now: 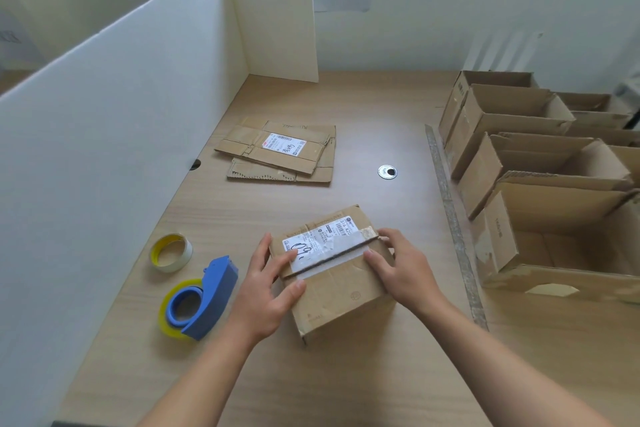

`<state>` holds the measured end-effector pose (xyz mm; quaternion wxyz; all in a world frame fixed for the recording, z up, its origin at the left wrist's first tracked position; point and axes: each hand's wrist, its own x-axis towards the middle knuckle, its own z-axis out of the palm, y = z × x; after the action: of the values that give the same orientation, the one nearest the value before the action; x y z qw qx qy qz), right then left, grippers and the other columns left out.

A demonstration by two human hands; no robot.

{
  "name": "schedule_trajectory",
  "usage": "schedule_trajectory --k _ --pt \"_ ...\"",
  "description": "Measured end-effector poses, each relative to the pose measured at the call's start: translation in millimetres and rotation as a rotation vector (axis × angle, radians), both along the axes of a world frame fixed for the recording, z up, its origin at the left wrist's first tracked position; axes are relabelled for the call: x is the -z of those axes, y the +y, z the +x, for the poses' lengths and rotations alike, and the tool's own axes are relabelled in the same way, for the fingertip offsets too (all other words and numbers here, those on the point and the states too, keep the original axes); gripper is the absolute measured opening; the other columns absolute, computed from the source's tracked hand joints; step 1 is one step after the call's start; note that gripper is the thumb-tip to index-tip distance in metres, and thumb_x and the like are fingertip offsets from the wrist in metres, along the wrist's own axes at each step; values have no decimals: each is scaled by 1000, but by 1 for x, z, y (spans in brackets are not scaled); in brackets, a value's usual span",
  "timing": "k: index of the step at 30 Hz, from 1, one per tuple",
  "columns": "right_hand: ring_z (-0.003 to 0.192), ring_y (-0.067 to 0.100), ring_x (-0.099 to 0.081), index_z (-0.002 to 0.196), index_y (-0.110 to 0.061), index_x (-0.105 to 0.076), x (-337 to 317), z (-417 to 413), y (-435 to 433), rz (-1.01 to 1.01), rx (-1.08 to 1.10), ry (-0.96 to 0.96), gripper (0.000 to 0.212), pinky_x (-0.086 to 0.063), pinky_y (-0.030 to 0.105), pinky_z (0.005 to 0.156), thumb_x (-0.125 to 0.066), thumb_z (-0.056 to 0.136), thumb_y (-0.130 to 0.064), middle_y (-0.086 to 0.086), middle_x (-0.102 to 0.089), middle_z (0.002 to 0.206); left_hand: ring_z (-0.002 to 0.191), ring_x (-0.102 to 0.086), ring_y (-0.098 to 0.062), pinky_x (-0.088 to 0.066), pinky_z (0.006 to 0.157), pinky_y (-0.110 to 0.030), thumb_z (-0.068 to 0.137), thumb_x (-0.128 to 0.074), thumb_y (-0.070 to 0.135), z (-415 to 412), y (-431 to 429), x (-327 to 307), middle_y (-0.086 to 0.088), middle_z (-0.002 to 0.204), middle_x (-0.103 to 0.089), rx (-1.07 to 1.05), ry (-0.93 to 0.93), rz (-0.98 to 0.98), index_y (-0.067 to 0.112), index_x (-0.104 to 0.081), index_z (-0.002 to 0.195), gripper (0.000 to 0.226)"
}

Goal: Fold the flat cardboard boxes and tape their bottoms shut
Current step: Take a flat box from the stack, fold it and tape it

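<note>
I read the box (341,291) as light and empty. Its corrugated walls are stiff enough to push against, but worn and soft at the corners, so I would take it by its two short ends and not squeeze the middle. It stands bottom-up near the front of the table (381,121), just right of the blue tape dispenser (202,302) and the loose tape roll (171,252). My left hand (273,284) lies fairly flat, fingers and thumb pressing the top face beside the seam. My right hand (401,267) grips the right end, thumb on top and fingers bent over the edge. The box is brown and scuffed, with a torn white shipping label and a pale tape strip along the closed flaps. Flat boxes (280,152) wait further back, and folded boxes (540,184) stand to the right.
</note>
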<state>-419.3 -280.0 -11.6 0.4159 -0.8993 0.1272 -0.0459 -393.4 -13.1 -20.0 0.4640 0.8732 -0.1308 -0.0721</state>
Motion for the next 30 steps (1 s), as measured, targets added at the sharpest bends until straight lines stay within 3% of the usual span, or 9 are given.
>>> schedule_trajectory --k 3,6,10,13,15,18,20,24,30 --pt "109 17 -58 127 -21 -58 3 0 1 -60 15 26 41 -38 26 83 -63 93 -43 -4 -64 117 149 -13 -6 -27 120 -38 88 -73 29 0 -1 0 9 164 -5 -20 -12 -20 33 -58 132 47" --pt "112 23 -59 132 -23 -54 1 1 0 -92 37 56 47 -41 30 83 -61 93 -47 0 -66 119 150 -10 -7 -24 117 -29 91 -70 32 4 0 0 5 164 -4 11 -16 30 29 -58 136 47" --pt "126 25 -51 153 -32 -30 0 1 3 -95 -11 77 64 -40 36 98 -55 96 -49 2 -56 138 144 -9 -2 -21 114 -25 95 -63 36 17 -2 -4 -1 166 -2 97 37 99 31 -50 143 50" --pt "136 19 -42 152 -38 -32 2 1 6 -3 -25 86 57 -31 29 108 -51 99 -45 -1 -47 149 146 -9 -4 -21 118 -27 98 -60 30 26 -9 -5 0 166 0 134 47 108 27 -47 146 50" --pt "139 18 -40 151 -42 -34 1 2 6 83 5 101 54 -29 26 110 -51 100 -44 -3 -44 153 149 -16 -9 -27 119 -32 100 -57 30 30 -15 -5 4 165 -9 99 50 86 29 -46 146 48" --pt "140 18 -40 149 -46 -35 -2 3 5 132 -3 118 52 -30 27 111 -52 100 -44 -6 -42 154 140 -38 -12 -35 114 -32 102 -50 37 30 -20 -3 18 150 -35 37 141 11 45 -40 145 45" --pt "139 18 -41 149 -44 -36 -3 3 4 133 -9 100 52 -31 26 109 -52 100 -42 -5 -43 153 134 -45 -12 -40 112 -38 102 -48 41 29 -21 -1 14 149 -42 11 229 -47 54 -38 143 44" --pt "138 18 -43 150 -37 -39 -1 -7 2 84 28 54 52 -30 22 107 -54 100 -39 -5 -47 151 134 -45 -11 -39 112 -35 102 -48 41 29 -26 0 13 150 -45 7 248 -64 58 -37 142 44" --pt "142 16 -37 152 -29 -36 4 -17 11 47 100 -28 54 -25 25 112 -53 101 -31 -4 -43 153 137 -38 -5 -30 117 -29 106 -44 28 29 -45 4 21 147 -40 -12 237 -122 46 -39 146 44"
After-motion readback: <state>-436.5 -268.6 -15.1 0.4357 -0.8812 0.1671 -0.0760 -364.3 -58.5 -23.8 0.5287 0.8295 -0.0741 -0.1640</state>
